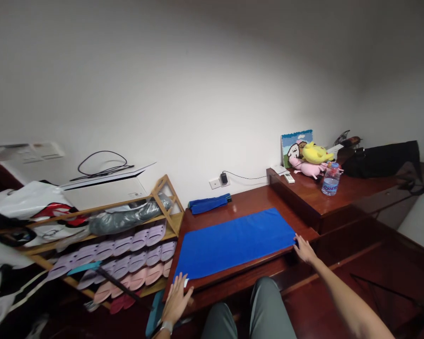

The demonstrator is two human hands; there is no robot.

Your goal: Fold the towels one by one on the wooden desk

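A blue towel (pixel 236 242) lies spread flat on the reddish-brown desk (pixel 249 203), its long side along the front edge. My left hand (pixel 177 297) is at the towel's near left corner, beside a small white tag, with its fingers apart. At the near right corner, my right hand (pixel 305 249) has its fingers spread, and the fingertips meet the towel's edge. Toward the wall, a folded blue cloth (pixel 209 204) rests at the back left of the desk.
On the raised surface at right are a water bottle (pixel 330 180), plush toys (pixel 316 153), a white remote (pixel 289 178) and a black bag (pixel 385 159). A wooden rack (pixel 178 221) with several slippers (pixel 139 240) stands at left. A charger (pixel 224 178) is plugged into the wall.
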